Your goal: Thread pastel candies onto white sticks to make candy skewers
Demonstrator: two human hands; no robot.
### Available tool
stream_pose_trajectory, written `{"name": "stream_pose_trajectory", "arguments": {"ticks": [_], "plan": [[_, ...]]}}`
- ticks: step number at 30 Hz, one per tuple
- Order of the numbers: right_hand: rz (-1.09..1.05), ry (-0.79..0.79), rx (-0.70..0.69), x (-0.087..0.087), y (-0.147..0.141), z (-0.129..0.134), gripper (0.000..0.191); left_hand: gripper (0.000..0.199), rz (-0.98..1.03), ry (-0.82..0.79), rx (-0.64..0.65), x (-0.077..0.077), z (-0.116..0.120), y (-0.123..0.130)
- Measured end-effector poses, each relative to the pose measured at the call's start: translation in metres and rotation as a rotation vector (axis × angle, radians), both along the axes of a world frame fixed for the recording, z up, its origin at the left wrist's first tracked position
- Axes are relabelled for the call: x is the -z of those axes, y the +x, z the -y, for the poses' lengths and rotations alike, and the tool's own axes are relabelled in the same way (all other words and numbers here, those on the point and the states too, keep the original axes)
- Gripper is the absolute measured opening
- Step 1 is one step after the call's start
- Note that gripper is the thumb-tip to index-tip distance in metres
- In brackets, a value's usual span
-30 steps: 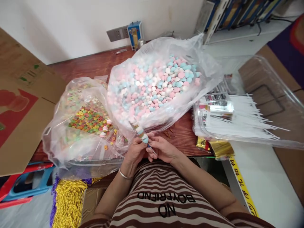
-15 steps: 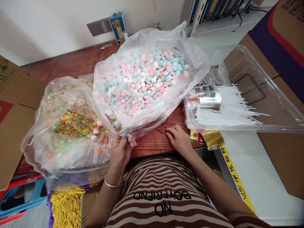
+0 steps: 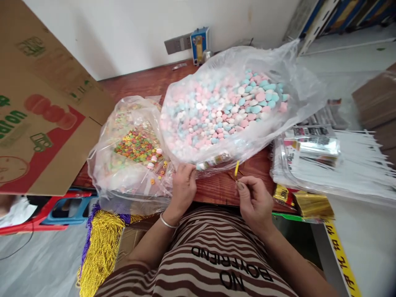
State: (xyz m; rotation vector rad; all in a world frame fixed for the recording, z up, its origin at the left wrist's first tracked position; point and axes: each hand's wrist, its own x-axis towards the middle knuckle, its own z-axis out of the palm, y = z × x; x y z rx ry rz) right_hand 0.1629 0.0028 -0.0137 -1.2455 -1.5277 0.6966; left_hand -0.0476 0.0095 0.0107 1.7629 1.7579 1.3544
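Note:
My left hand is closed on one end of a slim clear candy packet, which stretches to the right with pastel sweets inside. My right hand pinches a short gold twist tie between thumb and forefinger, its yellow end pointing up. A few more thin ties lie on the table just by those fingertips, partly hidden. Right behind both hands spreads a big clear bag of pink, blue and white candies. Beside my left hand rests another clear bag with small colourful ring candies.
On the right, a clear plastic tray holds white sticks and small packs. Gold twist-tie packs lie at the table's front edge. A cardboard box stands left; gold and purple bead strings hang below. A blue device stands by the wall.
My right hand has picked up a gold twist tie from the table. The candy packet in my left hand has turned from upright to lying rightward. The view has swung left.

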Motion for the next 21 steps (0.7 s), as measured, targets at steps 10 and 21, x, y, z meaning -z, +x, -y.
{"name": "stream_pose_trajectory", "arguments": {"ticks": [10,21], "plan": [[-0.324,-0.317,-0.362,-0.008,-0.081,-0.019,0.029,0.020,-0.280,0.064,-0.060,0.011,0.005,0.002],[-0.350,-0.385,-0.330,-0.002,-0.090,-0.023,0.029,0.016,0.095,0.052,-0.120,0.008,0.010,-0.004]]}}
